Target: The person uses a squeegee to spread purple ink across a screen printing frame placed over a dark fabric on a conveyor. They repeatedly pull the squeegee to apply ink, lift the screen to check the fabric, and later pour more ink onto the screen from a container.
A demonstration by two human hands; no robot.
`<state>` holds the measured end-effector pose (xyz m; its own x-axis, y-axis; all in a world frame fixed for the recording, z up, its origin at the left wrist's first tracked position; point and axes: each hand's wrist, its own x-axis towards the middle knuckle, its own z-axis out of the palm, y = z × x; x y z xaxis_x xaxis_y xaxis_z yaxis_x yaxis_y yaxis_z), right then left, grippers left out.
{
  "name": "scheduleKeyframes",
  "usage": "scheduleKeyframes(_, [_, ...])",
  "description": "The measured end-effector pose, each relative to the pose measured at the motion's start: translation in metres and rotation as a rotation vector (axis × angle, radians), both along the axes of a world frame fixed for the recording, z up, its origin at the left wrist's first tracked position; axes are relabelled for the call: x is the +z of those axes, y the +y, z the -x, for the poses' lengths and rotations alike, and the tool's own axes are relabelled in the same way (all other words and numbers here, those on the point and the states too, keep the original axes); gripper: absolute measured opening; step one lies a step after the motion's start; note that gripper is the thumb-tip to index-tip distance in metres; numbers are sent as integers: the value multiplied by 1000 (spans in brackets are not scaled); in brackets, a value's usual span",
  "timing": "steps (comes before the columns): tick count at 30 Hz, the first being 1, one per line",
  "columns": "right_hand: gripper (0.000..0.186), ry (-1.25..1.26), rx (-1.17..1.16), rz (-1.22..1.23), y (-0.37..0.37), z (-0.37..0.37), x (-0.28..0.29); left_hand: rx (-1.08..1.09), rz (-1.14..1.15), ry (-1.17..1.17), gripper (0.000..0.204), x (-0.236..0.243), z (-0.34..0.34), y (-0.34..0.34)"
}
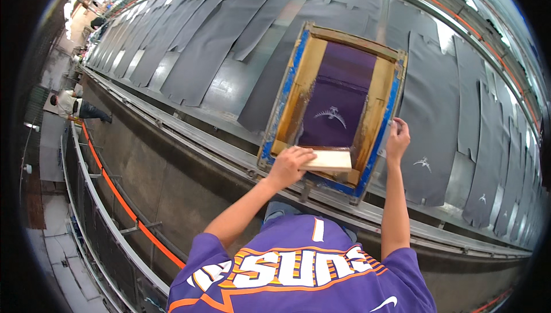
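Note:
My left hand (291,163) grips a pale wooden squeegee (330,161) at the near end of a rectangular screen-printing frame (301,49) with blue-taped edges. The screen's purple mesh (338,92) shows a small white branching design. My right hand (399,135) has curled fingers on the frame's right side. The frame lies over dark grey fabric pieces (433,118) on a long metal table; one piece to the right bears a small white printed motif (423,163).
More grey pieces (195,43) stretch along the table to both sides. A metal rail (149,123) runs along its near edge. An orange pipe (112,192) follows the walkway (189,181) at lower left. Another person (72,103) is farther along at the left.

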<state>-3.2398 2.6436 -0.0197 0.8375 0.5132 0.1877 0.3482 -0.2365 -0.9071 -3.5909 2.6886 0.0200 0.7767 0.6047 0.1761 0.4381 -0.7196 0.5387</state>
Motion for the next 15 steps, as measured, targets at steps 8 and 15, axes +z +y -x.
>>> scheduleKeyframes(8, [17, 64, -5, 85, 59, 92, -12, -45, -32, 127, 49, -1, 85, 63])
scheduleKeyframes(15, [22, 68, -50, 169, 72, 110, -17, -3, 188, 75, 44, -2, 95, 100])
